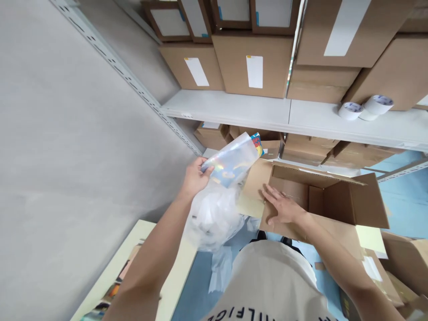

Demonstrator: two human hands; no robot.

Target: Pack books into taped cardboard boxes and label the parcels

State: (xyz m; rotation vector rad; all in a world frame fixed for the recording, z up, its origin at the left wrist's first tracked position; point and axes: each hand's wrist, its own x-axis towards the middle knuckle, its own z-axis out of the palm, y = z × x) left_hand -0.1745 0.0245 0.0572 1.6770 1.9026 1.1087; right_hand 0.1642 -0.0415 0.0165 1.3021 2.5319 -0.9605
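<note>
My left hand [197, 176] is closed on the near end of a frosted plastic sleeve [230, 162]. A colourful printed item [257, 144] pokes out of the sleeve's far end; its kind is unclear. My right hand [282, 206] lies with fingers spread on the left side of an open cardboard box [321, 200], touching its wall and flap. The part of the box interior that I can see holds nothing. Just below the sleeve, a bundle of crumpled clear plastic [214, 218] bulges out.
A metal shelf [230, 106] ahead carries stacked cardboard boxes [254, 67] and tape rolls [350, 111]. More cartons [307, 149] sit on the level beneath. At lower left is a pale table [177, 267] with printed items. Open cartons [406, 258] stand at lower right; a wall [83, 147] is left.
</note>
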